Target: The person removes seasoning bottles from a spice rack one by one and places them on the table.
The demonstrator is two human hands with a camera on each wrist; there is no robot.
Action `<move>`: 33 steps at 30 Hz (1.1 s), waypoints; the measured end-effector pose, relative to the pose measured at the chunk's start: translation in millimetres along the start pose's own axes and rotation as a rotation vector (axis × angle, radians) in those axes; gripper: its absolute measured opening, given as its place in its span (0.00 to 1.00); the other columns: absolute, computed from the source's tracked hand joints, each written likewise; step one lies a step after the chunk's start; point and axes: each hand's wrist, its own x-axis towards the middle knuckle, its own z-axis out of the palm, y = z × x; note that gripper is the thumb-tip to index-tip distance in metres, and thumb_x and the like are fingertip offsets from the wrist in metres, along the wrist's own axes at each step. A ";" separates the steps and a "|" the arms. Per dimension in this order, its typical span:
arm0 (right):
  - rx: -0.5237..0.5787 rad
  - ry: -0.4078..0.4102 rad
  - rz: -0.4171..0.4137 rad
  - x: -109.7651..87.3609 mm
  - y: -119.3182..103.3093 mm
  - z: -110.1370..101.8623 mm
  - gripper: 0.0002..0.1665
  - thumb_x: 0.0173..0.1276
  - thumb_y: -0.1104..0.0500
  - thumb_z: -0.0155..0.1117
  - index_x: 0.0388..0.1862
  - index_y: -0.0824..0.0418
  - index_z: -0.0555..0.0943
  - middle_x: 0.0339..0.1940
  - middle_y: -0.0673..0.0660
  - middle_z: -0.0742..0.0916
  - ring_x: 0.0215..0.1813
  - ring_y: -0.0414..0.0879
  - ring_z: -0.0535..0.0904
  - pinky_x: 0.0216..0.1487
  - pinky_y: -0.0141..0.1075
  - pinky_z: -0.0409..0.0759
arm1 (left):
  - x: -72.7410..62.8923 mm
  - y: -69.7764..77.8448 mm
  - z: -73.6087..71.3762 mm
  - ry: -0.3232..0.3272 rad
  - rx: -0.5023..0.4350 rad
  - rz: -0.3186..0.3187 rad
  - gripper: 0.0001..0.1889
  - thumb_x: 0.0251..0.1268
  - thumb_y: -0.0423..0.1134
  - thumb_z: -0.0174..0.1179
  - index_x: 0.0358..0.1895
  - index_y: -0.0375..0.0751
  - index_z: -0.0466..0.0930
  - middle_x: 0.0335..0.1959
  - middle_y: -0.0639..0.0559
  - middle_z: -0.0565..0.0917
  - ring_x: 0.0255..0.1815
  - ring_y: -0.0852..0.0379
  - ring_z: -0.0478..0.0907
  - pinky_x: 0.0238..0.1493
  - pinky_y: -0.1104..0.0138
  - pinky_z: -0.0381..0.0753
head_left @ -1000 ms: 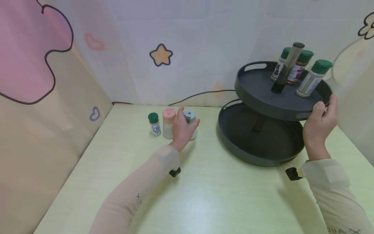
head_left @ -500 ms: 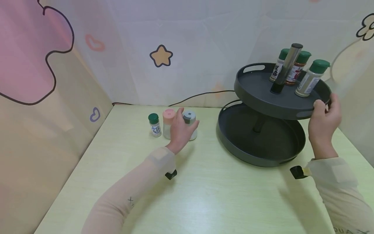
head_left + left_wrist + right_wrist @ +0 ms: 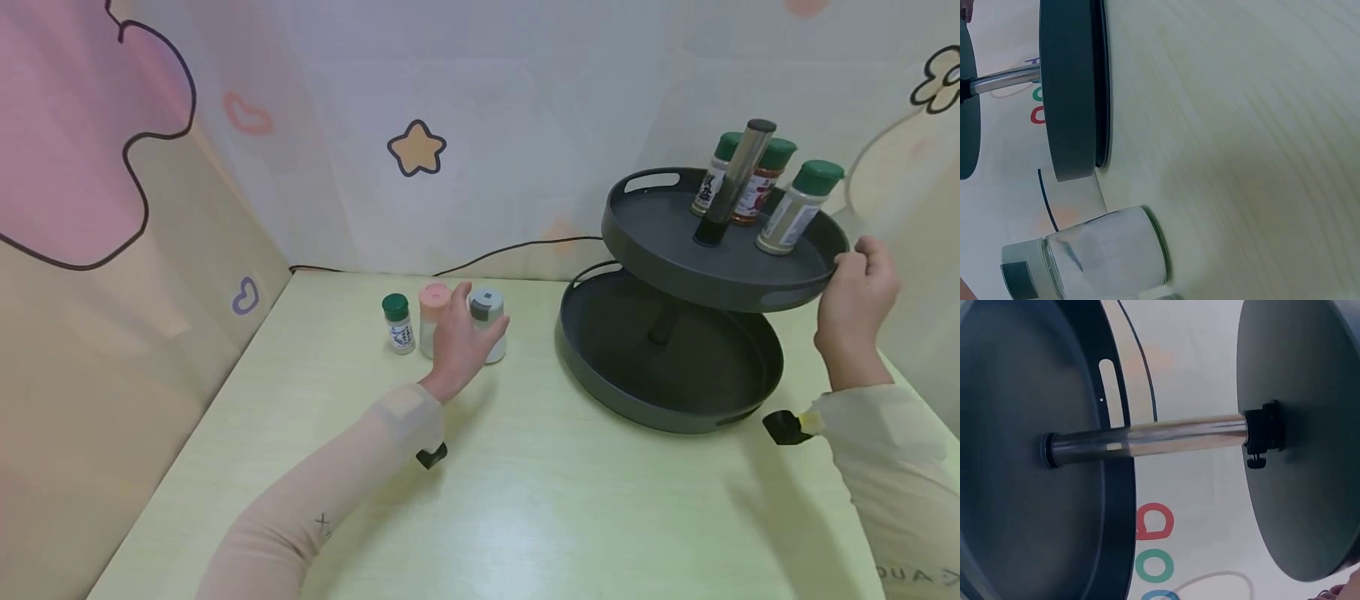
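Note:
My left hand (image 3: 459, 348) is spread in front of the clear jars, thumb to the right. Behind it stand a pink-capped jar (image 3: 428, 333) and a grey-capped jar (image 3: 487, 307), partly hidden; contact is unclear. The left wrist view shows the grey-capped jar (image 3: 1113, 253) upright on the table. A small green-capped shaker (image 3: 401, 329) stands farther left. My right hand (image 3: 858, 300) pinches the right rim of the upper tray (image 3: 675, 242) of a dark two-tier stand. On that tray, several green-capped seasoning bottles (image 3: 786, 221) stand behind and right of the post.
The lower tray (image 3: 671, 417) sits on the light wooden table (image 3: 525, 500), joined to the upper one by a metal post (image 3: 1185, 434). A black cable (image 3: 517, 247) runs along the patterned backdrop (image 3: 525, 125).
My right hand has shifted to the right along the upper tray's rim. The left hand has drawn slightly left and down. The bottles keep their places on the tray.

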 end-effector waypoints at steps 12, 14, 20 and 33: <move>0.180 -0.035 0.196 13.3 2.2 -1.0 0.22 0.63 0.65 0.39 0.53 0.57 0.74 0.50 0.45 0.74 0.56 0.35 0.65 0.49 0.15 0.64 | -5.2 -5.9 -2.1 -0.008 -0.014 -0.007 0.37 0.53 0.49 0.59 0.64 0.39 0.54 0.63 0.45 0.64 0.62 0.49 0.63 0.61 0.57 0.63; 0.221 -0.045 0.204 13.4 3.3 -1.4 0.23 0.63 0.66 0.38 0.54 0.58 0.73 0.49 0.46 0.76 0.54 0.35 0.68 0.47 0.16 0.66 | -5.7 -7.4 -2.4 -0.009 -0.014 -0.010 0.37 0.53 0.49 0.59 0.64 0.40 0.54 0.63 0.45 0.64 0.62 0.49 0.63 0.61 0.57 0.63; 0.299 -0.063 0.150 8.7 7.2 -1.2 0.19 0.63 0.67 0.37 0.37 0.58 0.79 0.29 0.47 0.79 0.33 0.36 0.73 0.33 0.20 0.69 | -6.6 -9.3 -3.7 -0.007 -0.019 -0.014 0.36 0.53 0.48 0.59 0.64 0.40 0.54 0.64 0.46 0.63 0.62 0.49 0.63 0.62 0.57 0.63; 0.207 -0.049 0.021 -7.5 6.6 0.6 0.17 0.61 0.67 0.37 0.28 0.59 0.77 0.19 0.48 0.75 0.25 0.37 0.67 0.27 0.23 0.63 | -9.4 -13.0 -4.3 -0.001 -0.003 -0.013 0.36 0.54 0.49 0.59 0.63 0.39 0.55 0.63 0.45 0.64 0.63 0.49 0.63 0.62 0.58 0.62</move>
